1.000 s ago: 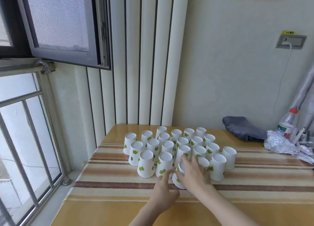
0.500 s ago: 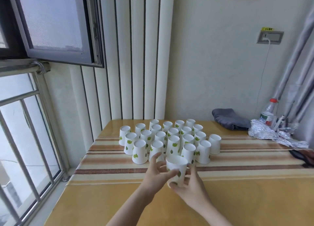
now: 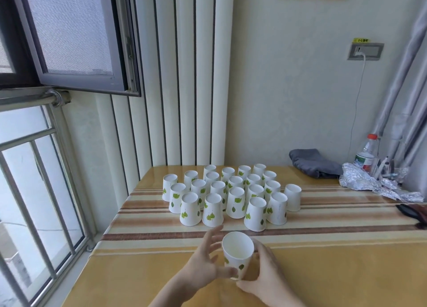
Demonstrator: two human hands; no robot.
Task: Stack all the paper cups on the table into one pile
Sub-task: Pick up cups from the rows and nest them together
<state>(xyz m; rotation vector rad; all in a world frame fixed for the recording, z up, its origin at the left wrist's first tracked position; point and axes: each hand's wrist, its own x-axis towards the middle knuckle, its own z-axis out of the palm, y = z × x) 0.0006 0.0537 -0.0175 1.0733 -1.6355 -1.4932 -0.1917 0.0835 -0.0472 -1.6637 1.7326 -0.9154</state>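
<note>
Head view: one paper cup [image 3: 238, 252], mouth up, axis near vertical and tilted slightly, is at 6 o'clock, gripped by the right hand [image 3: 261, 271]; left hand [image 3: 204, 264] thumb touches its base, fingers spread. Twenty-two inverted cups [image 3: 231, 191] cluster on the table [image 3: 335, 260] at 12 o'clock.

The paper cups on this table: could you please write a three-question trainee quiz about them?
1. True or false: the held cup has its mouth up.
2. Which hand wraps its base: A left hand, B right hand?
3. Fill in: the cluster of cups on the table stands mouth ____.

Key: 1 true; 2 B; 3 down.
</note>
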